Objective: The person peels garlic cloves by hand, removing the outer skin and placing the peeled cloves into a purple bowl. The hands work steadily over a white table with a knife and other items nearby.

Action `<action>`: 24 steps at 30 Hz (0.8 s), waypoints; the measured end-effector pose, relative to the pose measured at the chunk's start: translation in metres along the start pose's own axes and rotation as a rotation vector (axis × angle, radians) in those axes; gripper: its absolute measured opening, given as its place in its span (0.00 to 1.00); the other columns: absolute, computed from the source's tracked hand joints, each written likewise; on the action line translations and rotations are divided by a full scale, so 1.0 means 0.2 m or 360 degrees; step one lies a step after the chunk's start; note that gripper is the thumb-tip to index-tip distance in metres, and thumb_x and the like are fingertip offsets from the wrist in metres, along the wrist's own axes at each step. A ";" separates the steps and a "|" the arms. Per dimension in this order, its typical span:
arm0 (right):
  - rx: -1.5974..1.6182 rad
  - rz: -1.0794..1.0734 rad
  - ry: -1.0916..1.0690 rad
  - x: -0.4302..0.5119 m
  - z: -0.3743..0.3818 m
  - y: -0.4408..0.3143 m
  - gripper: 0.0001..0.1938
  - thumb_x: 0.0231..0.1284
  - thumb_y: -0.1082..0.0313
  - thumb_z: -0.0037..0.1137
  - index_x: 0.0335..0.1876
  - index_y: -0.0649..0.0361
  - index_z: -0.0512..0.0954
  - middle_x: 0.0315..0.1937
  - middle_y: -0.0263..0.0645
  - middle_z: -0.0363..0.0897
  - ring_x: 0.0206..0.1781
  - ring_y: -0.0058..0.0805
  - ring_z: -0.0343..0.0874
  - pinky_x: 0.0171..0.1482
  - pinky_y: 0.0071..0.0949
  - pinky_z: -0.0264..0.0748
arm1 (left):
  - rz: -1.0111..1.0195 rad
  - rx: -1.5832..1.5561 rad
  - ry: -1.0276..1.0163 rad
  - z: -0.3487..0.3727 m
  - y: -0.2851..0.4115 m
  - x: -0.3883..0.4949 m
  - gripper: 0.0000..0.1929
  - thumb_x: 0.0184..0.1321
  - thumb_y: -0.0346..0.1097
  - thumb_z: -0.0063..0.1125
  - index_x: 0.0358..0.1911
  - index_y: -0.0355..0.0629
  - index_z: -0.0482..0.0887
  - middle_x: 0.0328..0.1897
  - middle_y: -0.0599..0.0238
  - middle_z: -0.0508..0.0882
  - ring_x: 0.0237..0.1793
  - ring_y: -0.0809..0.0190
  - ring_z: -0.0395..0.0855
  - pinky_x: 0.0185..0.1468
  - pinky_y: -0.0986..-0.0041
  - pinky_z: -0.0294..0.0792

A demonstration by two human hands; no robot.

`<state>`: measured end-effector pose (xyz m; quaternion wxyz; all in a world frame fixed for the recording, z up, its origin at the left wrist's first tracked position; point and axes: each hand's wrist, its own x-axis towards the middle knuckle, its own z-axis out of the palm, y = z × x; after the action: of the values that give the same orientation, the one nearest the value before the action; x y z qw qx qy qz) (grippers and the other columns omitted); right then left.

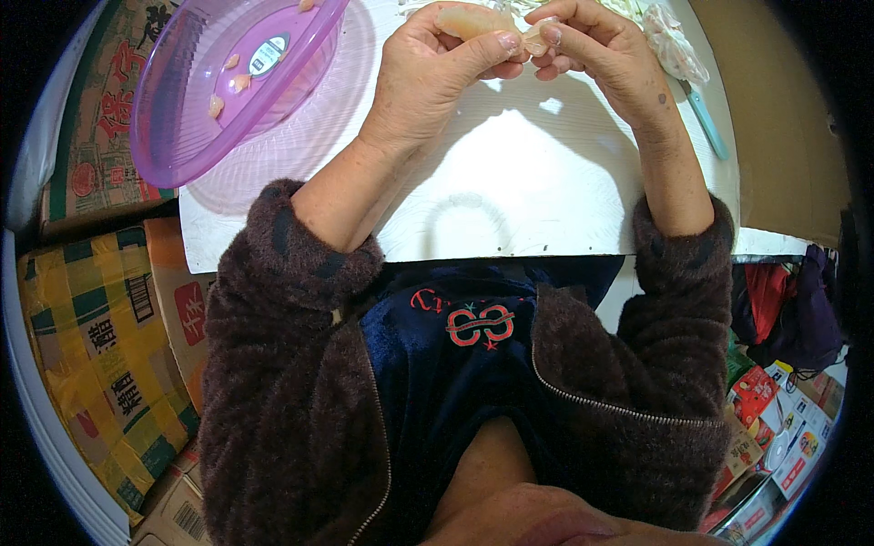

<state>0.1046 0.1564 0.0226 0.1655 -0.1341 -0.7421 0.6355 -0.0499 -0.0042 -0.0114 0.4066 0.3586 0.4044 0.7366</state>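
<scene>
My left hand (437, 75) holds a pale, peeled citrus segment (478, 24), which looks like pomelo, above the white tabletop. Pinched between the fingers and thumb of my right hand (608, 51) is a smaller translucent piece (538, 42), close against the left thumb tip. Whether the two pieces are still joined is hard to tell. To the left, a purple ribbed plastic basin (184, 153) contains several small bits of flesh (240, 82) and has a label on its bottom. Pale shreds (618, 7) lie behind my hands, partly hidden by them.
A clear plastic bag (672, 48) with pale contents lies at the right, next to a knife with a light blue handle (707, 126). Brown cardboard (785, 123) stands beyond the right table edge. Taped cartons (109, 355) are stacked at the left. Printed packages (771, 423) fill the lower right.
</scene>
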 end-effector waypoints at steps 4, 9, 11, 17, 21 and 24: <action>0.0196 -0.0055 -0.0073 0.03 0.00 0.04 0.11 0.75 0.67 0.58 0.54 0.64 0.81 0.39 0.39 0.88 0.39 0.23 0.88 0.43 0.24 0.87 | -0.0096 -0.0182 -0.0103 -0.02 -0.01 0.01 0.06 0.67 0.33 0.68 0.41 0.38 0.87 0.39 0.60 0.90 0.39 0.67 0.87 0.47 0.75 0.80; 0.0370 -0.0038 -0.0180 0.03 -0.04 0.09 0.11 0.76 0.68 0.57 0.55 0.66 0.81 0.39 0.40 0.88 0.38 0.23 0.89 0.43 0.24 0.88 | -0.0207 -0.0375 -0.0146 -0.04 -0.02 0.01 0.06 0.68 0.33 0.68 0.41 0.39 0.88 0.41 0.58 0.91 0.41 0.65 0.89 0.48 0.74 0.82; 0.0423 -0.0029 -0.0208 0.04 -0.05 0.10 0.11 0.76 0.69 0.57 0.56 0.66 0.81 0.39 0.40 0.88 0.38 0.24 0.89 0.43 0.24 0.88 | -0.0211 -0.0428 -0.0219 -0.04 -0.02 0.01 0.06 0.68 0.33 0.67 0.41 0.39 0.89 0.41 0.59 0.91 0.42 0.65 0.89 0.49 0.74 0.82; 0.0553 -0.0017 -0.0262 0.04 -0.05 0.10 0.12 0.76 0.69 0.56 0.56 0.67 0.80 0.40 0.41 0.88 0.38 0.24 0.89 0.44 0.24 0.88 | -0.0214 -0.0520 -0.0285 -0.05 -0.03 0.02 0.05 0.68 0.33 0.67 0.41 0.40 0.89 0.41 0.60 0.91 0.42 0.66 0.89 0.49 0.74 0.82; 0.0161 -0.0155 -0.0178 0.03 -0.05 0.08 0.12 0.75 0.69 0.57 0.57 0.67 0.80 0.41 0.40 0.87 0.41 0.24 0.88 0.45 0.24 0.86 | -0.0088 -0.0338 -0.0344 -0.02 -0.01 0.03 0.10 0.69 0.39 0.67 0.42 0.40 0.88 0.42 0.58 0.91 0.41 0.65 0.89 0.49 0.74 0.82; -0.0088 -0.0277 0.0006 0.02 -0.03 0.06 0.11 0.74 0.71 0.58 0.56 0.67 0.80 0.42 0.37 0.86 0.42 0.22 0.85 0.46 0.21 0.83 | -0.0362 -0.0468 -0.0178 0.00 0.03 0.01 0.14 0.71 0.45 0.64 0.44 0.40 0.85 0.39 0.58 0.90 0.40 0.65 0.89 0.49 0.73 0.82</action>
<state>0.1038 0.1646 0.0125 0.2177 -0.0750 -0.7678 0.5978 -0.0529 -0.0057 -0.0056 0.5571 0.2878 0.3071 0.7159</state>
